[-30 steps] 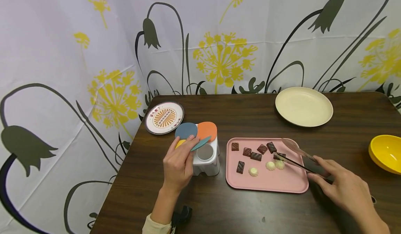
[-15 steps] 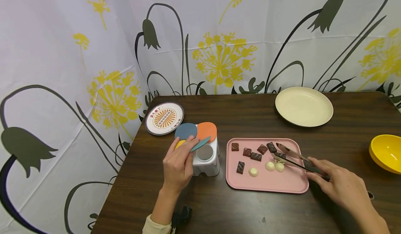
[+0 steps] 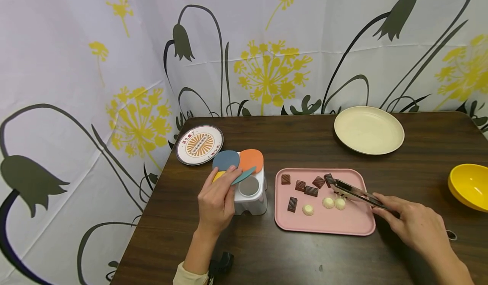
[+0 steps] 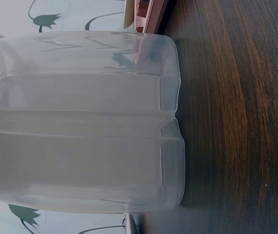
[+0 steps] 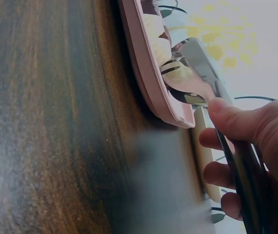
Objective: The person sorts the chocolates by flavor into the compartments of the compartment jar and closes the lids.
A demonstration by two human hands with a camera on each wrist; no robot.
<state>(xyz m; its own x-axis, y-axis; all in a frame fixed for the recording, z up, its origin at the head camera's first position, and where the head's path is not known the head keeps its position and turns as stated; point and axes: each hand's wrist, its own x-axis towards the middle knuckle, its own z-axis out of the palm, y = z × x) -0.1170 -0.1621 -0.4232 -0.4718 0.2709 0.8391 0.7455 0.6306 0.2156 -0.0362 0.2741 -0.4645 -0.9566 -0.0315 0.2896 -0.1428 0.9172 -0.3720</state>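
My left hand (image 3: 216,200) holds the raised teal lid (image 3: 244,175) of a translucent container (image 3: 251,207), with fingers over the yellow lid (image 3: 219,175). Under the teal lid, a round compartment lies uncovered; the blue lid (image 3: 226,160) and orange lid (image 3: 251,160) lie flat. In the left wrist view the container's ribbed wall (image 4: 80,156) fills much of the frame. My right hand (image 3: 415,221) grips metal tongs (image 3: 362,195), their tips over dark chocolates at the right of the pink tray (image 3: 324,225). One dark chocolate (image 3: 341,192) is partly hidden by the tongs.
Several dark chocolates (image 3: 311,190) and white chocolates (image 3: 308,210) lie on the tray. A patterned plate (image 3: 200,145) stands behind the container, a cream plate (image 3: 369,130) at the back right, and a yellow bowl (image 3: 470,187) at the right edge. A patterned curtain hangs behind the table.
The tongs' arms have come closer together, and their tips now sit over the dark chocolates at the tray's right. The left hand and teal lid have stayed in place.
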